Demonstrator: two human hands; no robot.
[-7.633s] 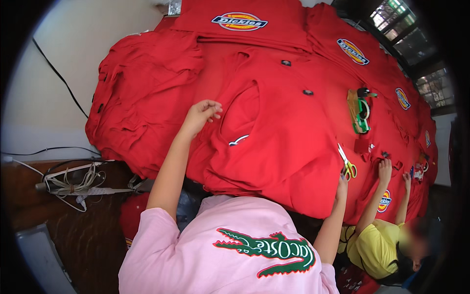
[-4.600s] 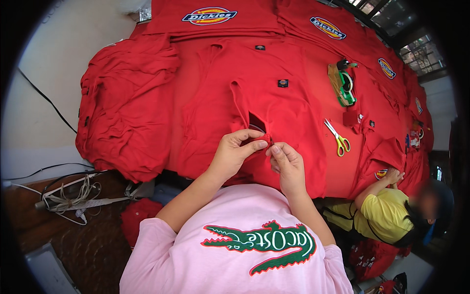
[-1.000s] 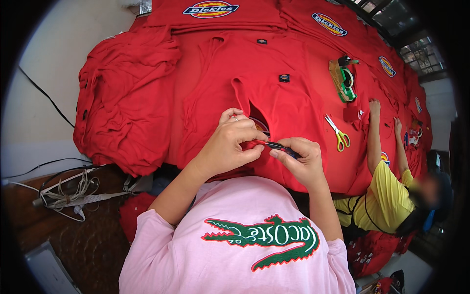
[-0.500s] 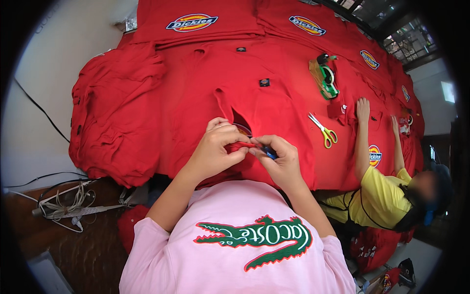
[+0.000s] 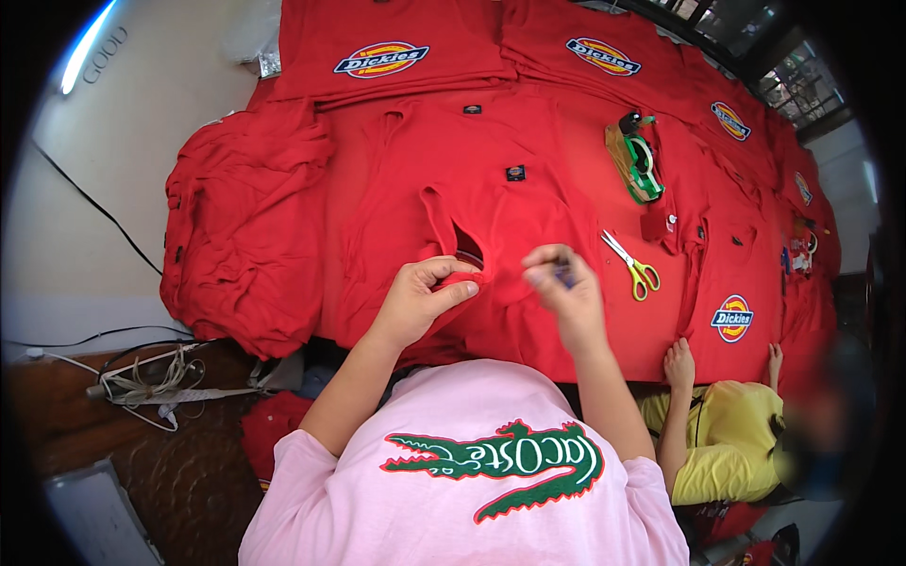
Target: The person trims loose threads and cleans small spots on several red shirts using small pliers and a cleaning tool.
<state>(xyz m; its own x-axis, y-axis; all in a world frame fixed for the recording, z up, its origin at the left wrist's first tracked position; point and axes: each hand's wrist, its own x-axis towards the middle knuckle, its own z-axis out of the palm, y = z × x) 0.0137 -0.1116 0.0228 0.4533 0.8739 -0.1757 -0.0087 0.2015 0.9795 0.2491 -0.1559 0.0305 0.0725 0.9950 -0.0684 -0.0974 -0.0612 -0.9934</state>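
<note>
Red shirt point(image 5: 547, 231) lies on the worktop point(image 5: 630, 325), edge pinched in my left grip point(image 5: 422, 294). Right grip point(image 5: 568, 291) just came off it, curled round a small dark tool point(image 5: 564, 271), blurred; only left steadies the shirt now.

Near the centre of the frame, the right hand point(image 5: 571, 292) is blurred, and the small dark object point(image 5: 564, 273) it holds is too smeared and too covered to identify. The left hand point(image 5: 415, 302) hides part of the red garment point(image 5: 538, 222) pinched in it, while cloth covers most of the emblem point(image 5: 470, 258) inside the garment's opening point(image 5: 466, 243). The pink shirt point(image 5: 444, 528) runs off the lower edge. At lower right, the co-worker's head point(image 5: 832, 415) is blurred out. At far right, some small items point(image 5: 804, 247) are too tiny to tell. At upper left, clear plastic point(image 5: 251, 30) is cut off by the top edge; at lower left, a grey panel point(image 5: 102, 517) leaves the frame.
</note>
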